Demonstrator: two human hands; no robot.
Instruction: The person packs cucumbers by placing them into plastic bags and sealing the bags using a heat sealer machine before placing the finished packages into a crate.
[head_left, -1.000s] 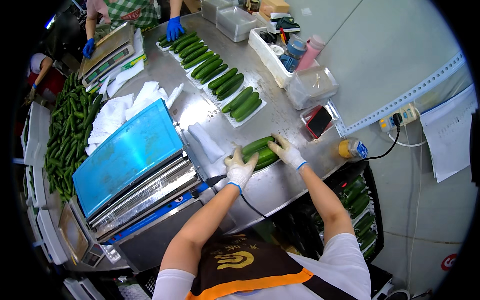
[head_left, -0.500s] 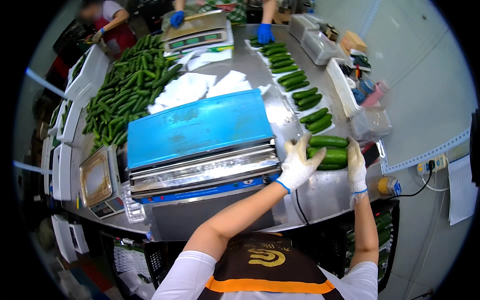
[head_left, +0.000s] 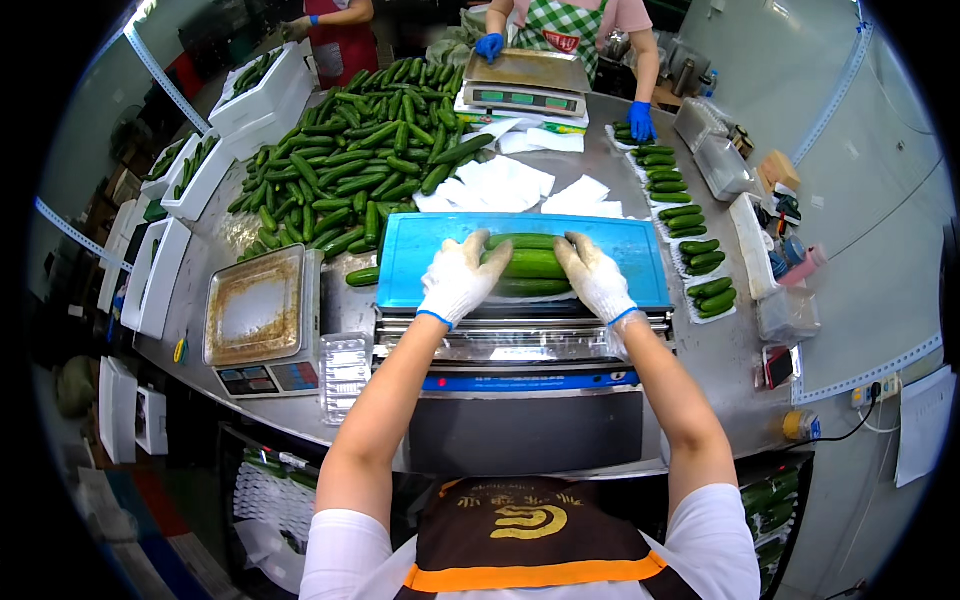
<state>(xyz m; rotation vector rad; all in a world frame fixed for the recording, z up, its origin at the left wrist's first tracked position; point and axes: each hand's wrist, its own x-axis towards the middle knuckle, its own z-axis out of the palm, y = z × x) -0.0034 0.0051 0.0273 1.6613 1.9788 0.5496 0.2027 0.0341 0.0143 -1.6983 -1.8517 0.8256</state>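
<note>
Both my hands wear white knit gloves and hold a pack of green cucumbers (head_left: 527, 264) between them. My left hand (head_left: 462, 276) grips its left end and my right hand (head_left: 597, 277) its right end, fingers curled over the cucumbers. The pack is above the front part of a blue-topped wrapping machine (head_left: 425, 238); whether it touches is hard to tell. Below my wrists runs the machine's shiny metal front with clear film (head_left: 520, 345). What lies under the cucumbers is mostly hidden.
Cucumbers are heaped (head_left: 350, 150) at the back left. A tray-topped scale (head_left: 255, 305) and clear plastic trays (head_left: 344, 375) stand left of the machine. White trays of cucumbers (head_left: 690, 222) line the right. Across the table, a co-worker's blue-gloved hands (head_left: 641, 122) flank another scale (head_left: 528, 70).
My hands have carried the cucumbers from the table at the machine's right to over its blue top. The view has shifted, and the co-worker across the table shows more.
</note>
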